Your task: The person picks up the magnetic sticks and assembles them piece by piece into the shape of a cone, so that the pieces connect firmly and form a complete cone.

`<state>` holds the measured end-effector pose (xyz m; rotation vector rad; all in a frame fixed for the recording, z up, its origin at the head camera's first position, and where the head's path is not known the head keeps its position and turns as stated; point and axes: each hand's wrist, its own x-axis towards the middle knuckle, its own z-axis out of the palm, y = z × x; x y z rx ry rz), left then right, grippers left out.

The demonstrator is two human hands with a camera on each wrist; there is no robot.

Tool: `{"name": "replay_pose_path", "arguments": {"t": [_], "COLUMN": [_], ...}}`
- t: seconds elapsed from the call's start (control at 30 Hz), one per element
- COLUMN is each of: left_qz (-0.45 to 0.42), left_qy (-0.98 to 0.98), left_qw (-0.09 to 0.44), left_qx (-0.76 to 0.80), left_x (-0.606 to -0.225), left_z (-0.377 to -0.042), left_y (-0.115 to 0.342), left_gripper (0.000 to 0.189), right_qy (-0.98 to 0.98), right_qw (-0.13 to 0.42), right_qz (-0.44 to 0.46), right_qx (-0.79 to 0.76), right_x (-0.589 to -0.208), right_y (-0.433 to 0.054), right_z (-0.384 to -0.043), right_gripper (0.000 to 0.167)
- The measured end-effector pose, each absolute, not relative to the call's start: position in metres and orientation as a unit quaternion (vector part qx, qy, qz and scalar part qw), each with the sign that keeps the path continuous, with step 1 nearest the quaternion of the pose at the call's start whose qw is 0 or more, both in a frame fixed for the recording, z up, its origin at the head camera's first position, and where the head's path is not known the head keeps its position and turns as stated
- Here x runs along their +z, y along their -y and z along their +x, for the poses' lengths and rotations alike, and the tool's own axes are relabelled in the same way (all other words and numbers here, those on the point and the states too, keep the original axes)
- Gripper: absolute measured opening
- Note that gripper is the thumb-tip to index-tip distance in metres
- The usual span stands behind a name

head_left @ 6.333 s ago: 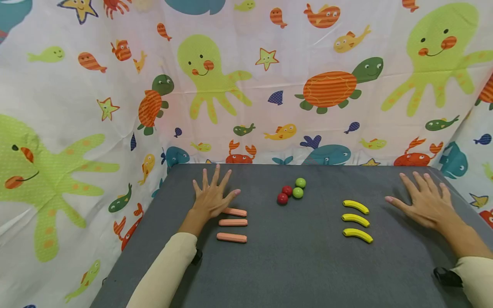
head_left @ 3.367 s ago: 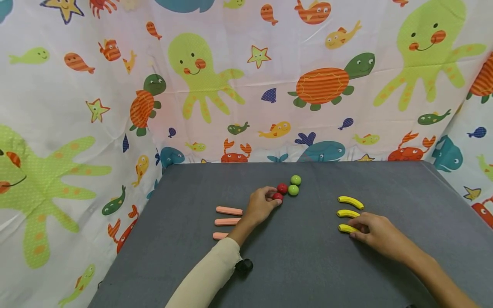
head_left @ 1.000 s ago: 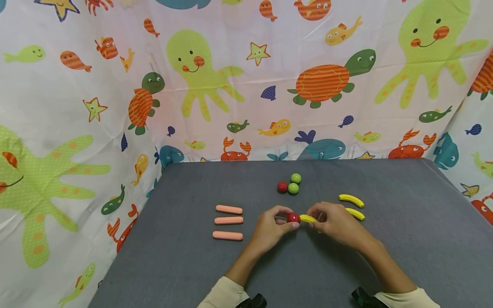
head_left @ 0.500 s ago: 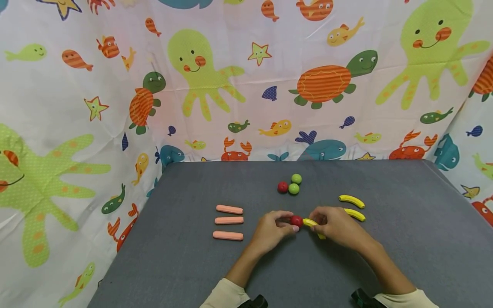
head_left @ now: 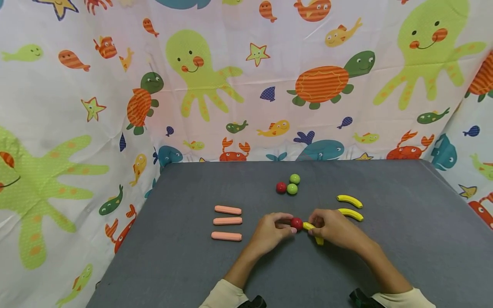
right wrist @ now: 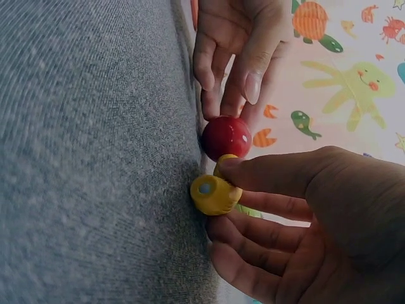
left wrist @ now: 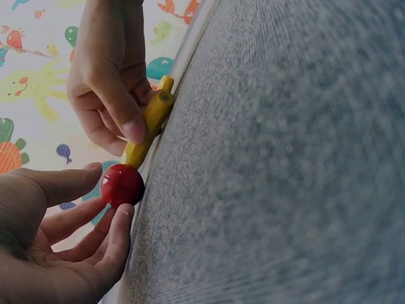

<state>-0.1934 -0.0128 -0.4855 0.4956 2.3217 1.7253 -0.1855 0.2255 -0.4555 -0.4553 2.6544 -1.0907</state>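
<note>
At the middle of the table, my left hand (head_left: 271, 233) holds a small shiny red ball (head_left: 296, 223) between its thumb and fingers. In the right wrist view that thumb (right wrist: 252, 87) looks slightly apart from the ball. My right hand (head_left: 337, 229) pinches a yellow toy banana (left wrist: 152, 123), one end of which meets the ball's right side. Its other end (right wrist: 205, 189), with a pale round disc, angles toward the person. The right fingers partly cover the banana in the head view. Both pieces sit at or just above the cloth.
Another red ball (head_left: 281, 187) lies behind, beside two green balls (head_left: 292, 189). Two more toy bananas (head_left: 349, 201) lie right, behind the right hand. Several pink sausage-shaped pieces (head_left: 227, 221) lie in a column at left on the grey table (head_left: 185, 269). A sea-animal curtain (head_left: 231, 98) hangs behind.
The left hand has brought a red ball from the cluster, and the right a banana from its row, to the middle. Lately the banana's free end has swung toward the person.
</note>
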Motion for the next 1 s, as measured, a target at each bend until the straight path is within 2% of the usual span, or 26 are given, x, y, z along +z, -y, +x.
{"name": "replay_pose_path", "arguments": {"t": [0.13, 0.2, 0.43, 0.67, 0.8, 1.0], "left_qz": [0.166, 0.168, 0.179, 0.188, 0.197, 0.212], "left_qy": [-0.776, -0.772, -0.752, -0.765, -0.765, -0.758], "left_qw": [0.112, 0.114, 0.129, 0.122, 0.157, 0.196], "left_qx": [0.598, 0.603, 0.621, 0.604, 0.593, 0.585], "left_x": [-0.4849, -0.4846, -0.4835, -0.4798, -0.4770, -0.4766], "left_z": [-0.1941, -0.1941, -0.1947, -0.1950, -0.1931, -0.1899], "left_y": [0.0137, 0.0136, 0.0133, 0.0149, 0.0145, 0.0113], "left_gripper": [0.037, 0.038, 0.047, 0.034, 0.032, 0.037], "right_qy": [-0.902, -0.895, -0.897, -0.912, -0.912, -0.913], "right_qw": [0.126, 0.132, 0.131, 0.061, 0.031, 0.032], "right_qz": [-0.149, -0.145, -0.145, -0.176, -0.195, -0.202], "right_qx": [-0.386, -0.400, -0.396, -0.365, -0.361, -0.354], "right_x": [-0.4553, -0.4547, -0.4553, -0.4562, -0.4587, -0.4613], "right_y": [-0.2231, -0.2224, -0.2198, -0.2179, -0.2171, -0.2160], "right_z": [-0.1857, -0.1857, -0.1856, -0.1866, -0.1866, -0.1866], "right_gripper": [0.041, 0.044, 0.039, 0.029, 0.028, 0.029]}}
